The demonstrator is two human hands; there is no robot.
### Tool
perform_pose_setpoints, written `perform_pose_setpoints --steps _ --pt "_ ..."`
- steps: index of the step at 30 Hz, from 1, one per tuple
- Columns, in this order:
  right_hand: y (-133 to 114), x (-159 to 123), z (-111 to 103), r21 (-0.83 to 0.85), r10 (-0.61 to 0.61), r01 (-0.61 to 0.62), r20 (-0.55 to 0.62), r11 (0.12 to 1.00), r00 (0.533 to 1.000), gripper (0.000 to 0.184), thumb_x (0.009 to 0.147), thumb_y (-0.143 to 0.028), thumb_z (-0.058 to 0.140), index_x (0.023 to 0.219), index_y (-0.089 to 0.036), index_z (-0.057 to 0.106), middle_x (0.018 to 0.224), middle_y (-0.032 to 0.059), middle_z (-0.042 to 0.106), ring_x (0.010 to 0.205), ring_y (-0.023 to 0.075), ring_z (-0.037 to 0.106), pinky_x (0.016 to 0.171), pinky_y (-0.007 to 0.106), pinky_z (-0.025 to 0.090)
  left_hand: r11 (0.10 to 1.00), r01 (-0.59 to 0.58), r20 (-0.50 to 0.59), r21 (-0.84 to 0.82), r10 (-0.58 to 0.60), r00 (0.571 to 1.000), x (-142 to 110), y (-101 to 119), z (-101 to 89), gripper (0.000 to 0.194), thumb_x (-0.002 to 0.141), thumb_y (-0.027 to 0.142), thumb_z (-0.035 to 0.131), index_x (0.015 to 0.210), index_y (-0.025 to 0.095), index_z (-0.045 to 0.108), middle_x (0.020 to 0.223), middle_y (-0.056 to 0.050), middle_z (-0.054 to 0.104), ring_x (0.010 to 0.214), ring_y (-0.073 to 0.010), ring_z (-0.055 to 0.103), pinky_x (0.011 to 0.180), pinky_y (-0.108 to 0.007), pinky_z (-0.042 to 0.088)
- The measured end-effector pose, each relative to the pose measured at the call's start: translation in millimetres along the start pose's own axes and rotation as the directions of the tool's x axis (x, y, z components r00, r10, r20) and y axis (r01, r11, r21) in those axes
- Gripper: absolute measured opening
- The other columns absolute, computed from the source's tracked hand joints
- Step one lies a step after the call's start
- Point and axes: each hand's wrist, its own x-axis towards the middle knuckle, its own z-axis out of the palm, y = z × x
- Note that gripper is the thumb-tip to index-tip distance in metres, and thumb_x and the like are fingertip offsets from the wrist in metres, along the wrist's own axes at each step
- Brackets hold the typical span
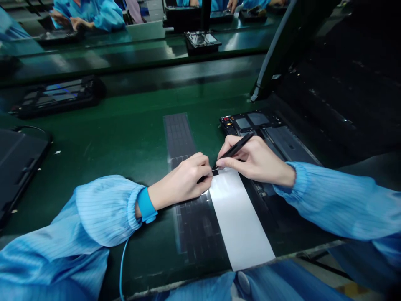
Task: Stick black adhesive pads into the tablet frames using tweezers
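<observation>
Head view, right hand gripping black tool, left hand curled, white strip beneath, electronics tray beside.

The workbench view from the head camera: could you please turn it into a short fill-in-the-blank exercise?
The right hand grips a pen-like tool coloured ____.
A blue band circles the ____ wrist.
The brightest sheet is ____.
The bench top beneath it is ____.

Missing words: black; left; white; green.

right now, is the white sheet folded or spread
Spread: the white sheet lies flat as one long strip, with no fold showing.
</observation>
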Motion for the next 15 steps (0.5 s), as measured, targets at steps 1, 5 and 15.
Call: perform_pose_setpoints --steps 1,5,15 --pt "0.4 0.2 0.6 -0.009 -0.013 0.013 -0.009 1.000 1.000 0.014 0.074 -0.024 0.064 0.070 -0.015 0.054 0.066 0.0012 0.059 0.057 0.0107 0.056 0.050 0.022 0.043 1.000 -0.008 -0.002 -0.003 0.008 1.000 -0.3 -0.4 0.1 0.018 0.082 0.012 0.047 0.074 0.011 0.062 0.075 -0.006 0.055 0.074 -0.0140 0.050 0.063 -0.024 0.045" --pt "1.3 -0.2 1.5 -0.032 -0.095 0.094 -0.032 0.995 0.995 0.012 0.073 -0.019 0.063 0.069 -0.014 0.053 0.064 -0.0002 0.057 0.056 0.0088 0.056 0.051 0.020 0.043 0.999 -0.031 -0.009 -0.020 0.031 0.999 -1.3 -1.9 0.5 0.018 0.083 0.012 0.047 0.074 0.011 0.062 0.075 -0.006 0.054 0.074 -0.0137 0.049 0.064 -0.024 0.045" --pt "0.9 -0.7 3.8 -0.051 -0.150 0.148 -0.040 0.988 0.988 0.012 0.073 -0.016 0.063 0.068 -0.012 0.054 0.063 -0.0009 0.055 0.054 0.0064 0.054 0.049 0.017 0.043 0.999 -0.027 0.000 -0.029 0.027 1.000 -1.5 -1.5 -0.4 0.016 0.082 0.011 0.048 0.073 0.010 0.062 0.074 -0.005 0.053 0.073 -0.0133 0.048 0.063 -0.024 0.044"
